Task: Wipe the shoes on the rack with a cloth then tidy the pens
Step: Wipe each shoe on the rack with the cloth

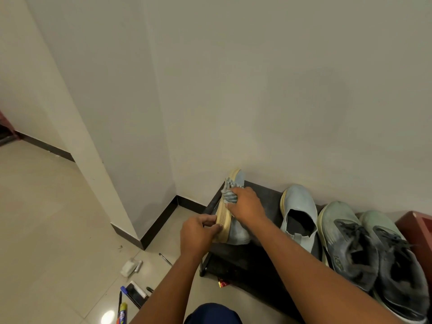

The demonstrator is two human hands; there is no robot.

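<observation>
Meanwhile left hand tilts shoe; right hand presses cloth.

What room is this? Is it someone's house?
Probably a home's entryway or hall: a low shoe rack against a plain wall, worn shoes on it, and a tiled floor with pens lying about.

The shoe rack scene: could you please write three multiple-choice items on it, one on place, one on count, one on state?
1. Where do the pens lie?
A. on the floor left of the rack
B. on the rack
C. inside a shoe

2. How many shoes stand untouched on the rack?
A. one
B. three
C. five

3. How is the held shoe posed?
A. flat on its sole
B. tipped on its side, sole leftward
C. hanging by its laces

Answers: A, they lie on the tiles; B, three sit right of the hands; B, the left hand grips its sole while the right hand presses the striped cloth on it.
</observation>
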